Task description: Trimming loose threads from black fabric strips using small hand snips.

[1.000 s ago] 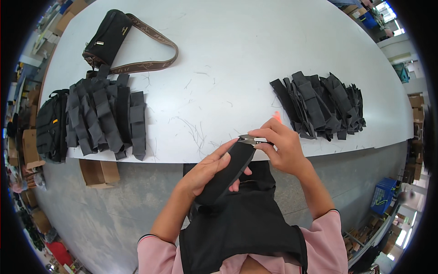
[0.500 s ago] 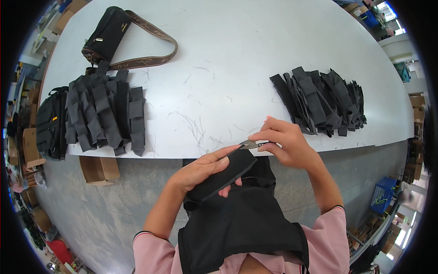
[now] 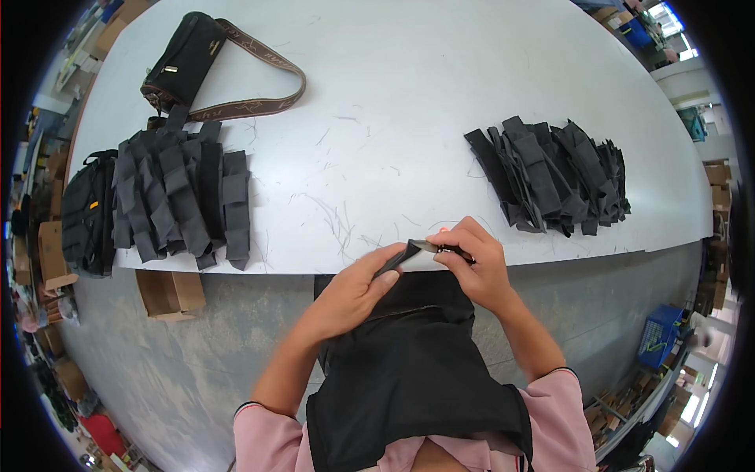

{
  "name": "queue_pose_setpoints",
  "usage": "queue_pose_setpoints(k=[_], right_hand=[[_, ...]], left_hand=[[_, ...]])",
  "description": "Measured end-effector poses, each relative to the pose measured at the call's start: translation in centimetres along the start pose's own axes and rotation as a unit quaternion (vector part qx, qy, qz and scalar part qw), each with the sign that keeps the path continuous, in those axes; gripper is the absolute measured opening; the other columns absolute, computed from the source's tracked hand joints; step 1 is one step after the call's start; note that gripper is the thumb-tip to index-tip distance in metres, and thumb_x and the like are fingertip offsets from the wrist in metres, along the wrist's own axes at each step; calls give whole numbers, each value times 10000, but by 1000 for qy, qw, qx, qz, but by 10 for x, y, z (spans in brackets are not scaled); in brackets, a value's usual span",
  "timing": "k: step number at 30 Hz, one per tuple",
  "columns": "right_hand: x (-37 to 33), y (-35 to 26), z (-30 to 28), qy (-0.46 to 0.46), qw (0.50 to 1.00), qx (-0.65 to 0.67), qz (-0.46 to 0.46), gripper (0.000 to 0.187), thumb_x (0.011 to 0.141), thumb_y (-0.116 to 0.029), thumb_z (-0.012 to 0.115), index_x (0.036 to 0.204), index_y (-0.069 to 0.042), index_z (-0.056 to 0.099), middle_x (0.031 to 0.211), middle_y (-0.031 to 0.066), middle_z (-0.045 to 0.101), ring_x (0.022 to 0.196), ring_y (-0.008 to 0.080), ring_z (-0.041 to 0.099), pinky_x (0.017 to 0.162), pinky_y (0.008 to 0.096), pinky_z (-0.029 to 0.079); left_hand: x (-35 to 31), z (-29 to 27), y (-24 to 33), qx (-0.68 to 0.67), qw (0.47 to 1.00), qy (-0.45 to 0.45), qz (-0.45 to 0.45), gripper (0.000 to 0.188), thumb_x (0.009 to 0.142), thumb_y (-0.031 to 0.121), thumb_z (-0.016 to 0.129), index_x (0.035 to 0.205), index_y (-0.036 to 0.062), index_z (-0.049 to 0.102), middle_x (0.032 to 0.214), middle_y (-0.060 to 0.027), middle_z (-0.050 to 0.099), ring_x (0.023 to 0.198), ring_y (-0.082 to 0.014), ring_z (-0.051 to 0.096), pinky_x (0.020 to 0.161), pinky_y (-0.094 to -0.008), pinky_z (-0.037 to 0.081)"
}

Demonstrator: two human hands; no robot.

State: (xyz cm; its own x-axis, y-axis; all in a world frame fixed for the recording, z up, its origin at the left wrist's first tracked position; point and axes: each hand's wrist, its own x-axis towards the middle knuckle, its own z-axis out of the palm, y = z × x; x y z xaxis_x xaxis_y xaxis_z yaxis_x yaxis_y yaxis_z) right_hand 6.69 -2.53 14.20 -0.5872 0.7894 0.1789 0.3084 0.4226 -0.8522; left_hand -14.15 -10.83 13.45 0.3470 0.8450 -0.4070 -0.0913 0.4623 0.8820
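My left hand (image 3: pixel 355 289) is closed around a black fabric piece (image 3: pixel 402 257), which is turned so that mostly its narrow edge shows. In my right hand (image 3: pixel 480 263) is a small pair of thread snips (image 3: pixel 427 246), its metal blades pointing left. The blade tips meet the upper end of the fabric piece, just above the table's front edge. Whether the blades are closed is too small to tell. Part of the fabric is hidden behind my left fingers.
On the white table (image 3: pixel 409 94) lie a left pile of black fabric pieces (image 3: pixel 169 189) and a right pile (image 3: pixel 550 173). A black bag with a patterned strap (image 3: pixel 185 59) lies at the back left, near a black backpack (image 3: pixel 90 212). Loose threads dot the tabletop. A cardboard box (image 3: pixel 169 295) stands below.
My left hand has turned the fabric piece from its broad face to its edge. My right hand has moved slightly left and down with the snips.
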Motion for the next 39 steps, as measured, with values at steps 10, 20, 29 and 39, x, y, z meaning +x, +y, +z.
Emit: queue_pose_setpoints(k=[10,20,29,39], right_hand=[[-13,2,17,71,995,-20,66,208,763,21,656,964,-28,645,775,41,530,618,103,506,528,228,381],[19,15,39,89,845,418,321,107,839,-79,635,892,-21,563,644,-28,489,483,11,359,449,177,299],[23,11,54,79,916,280,278,137,850,-88,622,964,-34,571,753,12,540,632,57,461,557,225,382],[-17,0,44,103,986,-131,-17,288,700,-22,699,974,-70,628,783,62,535,600,221,543,537,312,440]], left_hand=[[6,23,-8,520,785,298,158,484,756,129,700,1213,196,556,1122,-119,509,971,-292,485,810,-397,360],[9,22,-4,293,901,222,228,851,713,132,763,1411,85,277,1292,-183,417,1099,-351,484,945,-457,362],[6,20,-26,-288,952,98,-25,360,961,171,487,1250,13,342,1047,-167,603,814,-196,631,727,-309,534],[8,22,-16,-277,950,142,-19,293,962,130,471,1190,-14,356,962,-153,609,747,-187,633,670,-295,546]])
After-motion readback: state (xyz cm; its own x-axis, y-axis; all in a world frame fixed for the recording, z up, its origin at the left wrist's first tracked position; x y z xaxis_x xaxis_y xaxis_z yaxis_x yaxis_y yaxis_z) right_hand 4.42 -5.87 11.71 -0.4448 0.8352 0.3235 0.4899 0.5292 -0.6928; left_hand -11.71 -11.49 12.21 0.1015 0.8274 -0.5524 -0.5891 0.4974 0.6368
